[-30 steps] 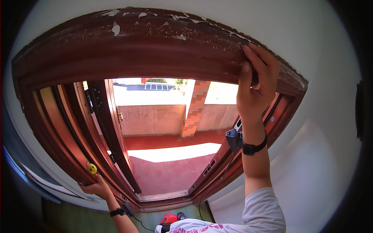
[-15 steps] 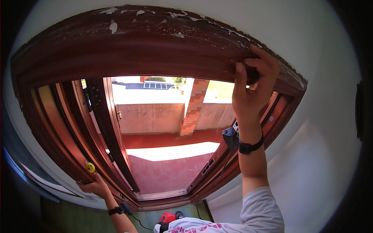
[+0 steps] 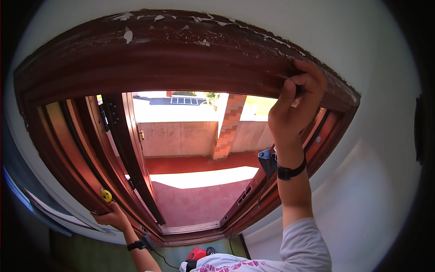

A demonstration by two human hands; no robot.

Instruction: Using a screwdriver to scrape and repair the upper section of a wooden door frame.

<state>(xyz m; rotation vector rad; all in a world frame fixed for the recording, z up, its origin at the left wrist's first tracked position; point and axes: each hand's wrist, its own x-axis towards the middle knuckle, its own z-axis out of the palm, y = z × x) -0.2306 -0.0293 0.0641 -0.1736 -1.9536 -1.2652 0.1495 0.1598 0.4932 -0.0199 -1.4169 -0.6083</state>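
My right hand [image 3: 294, 104] is raised to the top beam of a dark red-brown wooden door frame [image 3: 158, 68], near its right end. Its thumb and fingers are pinched together against the beam, around a dark spot; what they hold, if anything, is hidden. Peeling paint and pale bare patches run along the beam's upper edge. Lower down at the left, my left hand [image 3: 112, 218] grips the side post of the frame, thumb and fingers spread around its edge. Just above that thumb is a small round yellow object [image 3: 106, 195], too small to make out its kind.
An open door leaf [image 3: 129, 149] with dark hinges stands left of the opening. Outside are a brick pillar [image 3: 228, 127], a low wall [image 3: 176, 139] and a reddish floor. Something red [image 3: 196, 254] lies at my feet. A white wall [image 3: 362, 195] flanks the right side.
My right thumb has moved right and slightly down, closing in on the fingers, and the hand bends more at the wrist. My left hand keeps its place on the post.
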